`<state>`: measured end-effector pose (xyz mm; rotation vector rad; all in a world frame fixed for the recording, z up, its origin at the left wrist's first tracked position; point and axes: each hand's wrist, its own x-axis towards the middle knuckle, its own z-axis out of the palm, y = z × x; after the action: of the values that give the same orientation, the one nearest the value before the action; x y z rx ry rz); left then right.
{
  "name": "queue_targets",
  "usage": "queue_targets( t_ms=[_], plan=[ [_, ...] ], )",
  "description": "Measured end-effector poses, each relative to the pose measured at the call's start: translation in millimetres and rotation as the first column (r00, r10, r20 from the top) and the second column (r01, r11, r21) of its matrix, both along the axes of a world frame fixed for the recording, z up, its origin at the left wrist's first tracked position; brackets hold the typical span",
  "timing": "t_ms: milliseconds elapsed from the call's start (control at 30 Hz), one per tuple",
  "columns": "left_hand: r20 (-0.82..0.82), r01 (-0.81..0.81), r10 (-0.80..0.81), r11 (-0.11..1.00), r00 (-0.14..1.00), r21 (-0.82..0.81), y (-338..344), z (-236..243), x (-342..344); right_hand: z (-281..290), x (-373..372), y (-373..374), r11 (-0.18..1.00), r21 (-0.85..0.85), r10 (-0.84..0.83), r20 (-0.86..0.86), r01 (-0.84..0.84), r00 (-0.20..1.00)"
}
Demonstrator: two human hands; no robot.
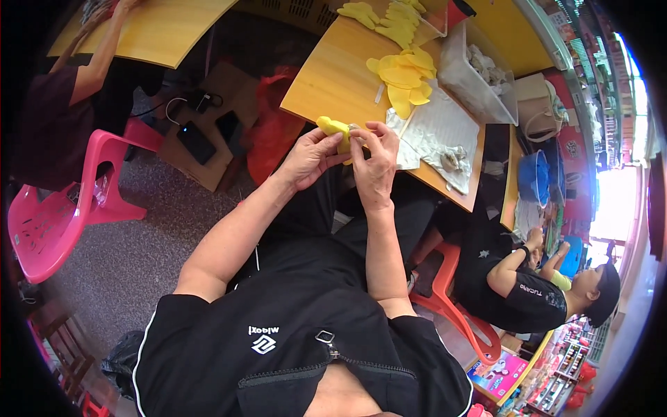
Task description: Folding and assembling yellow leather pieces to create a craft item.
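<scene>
Just off the front edge of the wooden table, both my hands are raised close together. Between the thumb and fingers of my left hand [309, 158] is a small yellow soft piece [331, 126], its rounded end sticking up past the fingertips. My right hand [376, 163] has its thumb and forefinger pinched at the piece's right side, the other fingers bent above. A small greyish bit shows at those fingertips, too small to name. On the table lies a loose pile of flat yellow cutouts [403, 73], with white cloth or paper [445, 132] beside it.
More yellow pieces [399, 24] lie at the table's far end. A clear plastic bin [464, 87] with whitish lumps stands right of the wooden table [326, 76]. Phones [196, 142] rest on cardboard at left, near a pink chair [83, 194]. Other people sit left and right.
</scene>
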<state>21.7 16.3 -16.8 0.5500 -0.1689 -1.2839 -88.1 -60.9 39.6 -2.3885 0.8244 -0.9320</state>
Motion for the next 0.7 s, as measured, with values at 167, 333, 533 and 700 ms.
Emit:
queue_targets(
  t_ms=[167, 333, 533, 700],
  plan=[
    [0.118, -0.024, 0.028, 0.999, 0.993, -0.037, -2, 0, -1, -2, -2, -8, 0.982, 0.185, 0.036, 0.064, -0.047, 0.997],
    [0.128, -0.002, 0.005, 1.0, 0.992, -0.022, -1, -4, -2, 1, -4, -5, 0.984, 0.173, 0.046, 0.027, -0.05, 0.999],
    [0.105, -0.007, 0.009, 1.0, 0.994, -0.018, -1, -1, -3, 1, -2, 4, 0.996, 0.075, 0.038, 0.038, -0.041, 0.999],
    [0.07, -0.018, 0.02, 0.999, 0.997, -0.026, -3, -5, -3, -7, 3, 7, 1.0, -0.004, 0.008, 0.175, -0.008, 0.985]
  ],
)
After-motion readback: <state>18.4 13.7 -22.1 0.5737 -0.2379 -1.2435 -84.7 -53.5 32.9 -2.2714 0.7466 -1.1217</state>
